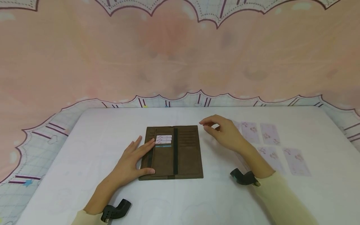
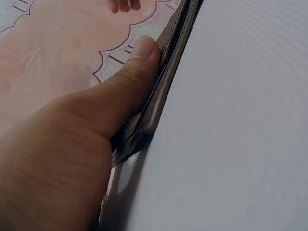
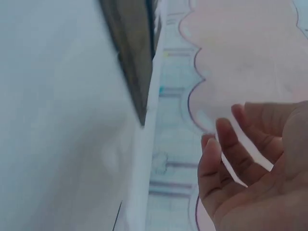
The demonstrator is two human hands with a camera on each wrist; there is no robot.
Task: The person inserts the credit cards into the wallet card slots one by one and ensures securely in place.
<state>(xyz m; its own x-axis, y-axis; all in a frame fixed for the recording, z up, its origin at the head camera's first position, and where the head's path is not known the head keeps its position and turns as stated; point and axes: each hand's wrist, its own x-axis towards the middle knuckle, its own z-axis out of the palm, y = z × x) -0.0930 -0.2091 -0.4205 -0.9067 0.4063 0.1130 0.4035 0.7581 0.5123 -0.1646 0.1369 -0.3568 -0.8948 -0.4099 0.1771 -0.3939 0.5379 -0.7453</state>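
Observation:
A brown wallet lies unfolded on the white table, with a few pink-and-white cards tucked in the slots of its left panel. My left hand rests on the wallet's left side, fingers spread and thumb on its lower part. In the left wrist view the thumb lies along the wallet's layered edge. Past the wallet's upper right corner, my right hand hovers with fingers loosely bent and nothing between them. The right wrist view shows those fingers apart from the wallet.
Several pale pink patterned cards lie in rows on the right of the white table, some partly behind my right forearm. A patterned pink cloth hangs beyond the table's far edge. Black devices sit on both wrists.

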